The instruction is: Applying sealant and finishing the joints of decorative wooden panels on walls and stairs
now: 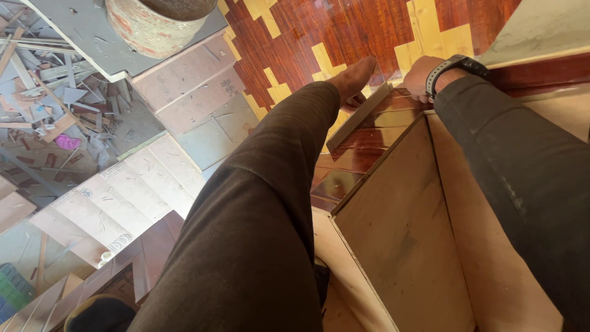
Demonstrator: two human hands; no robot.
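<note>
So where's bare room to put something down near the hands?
Free: the plywood panel below the right hand, and the patterned floor beyond the left hand. Crowded: the gap between the hands, taken by the wood strip, and the scrap pile far left.

Ahead of us the patterned wood floor (344, 31) lies open beyond the left hand (351, 79) and the right hand (424, 77), so there is room to pass there. Between the two hands a thin wooden strip (359, 117) slants across the way, its upper end near the right hand. Below it the plywood box (399, 233) blocks the near side with its raised edge. To our left, stacked boards (184, 80), a rusty drum (157, 21) and a heap of wood scraps (49, 92) crowd that side, well apart from the hands.
</note>
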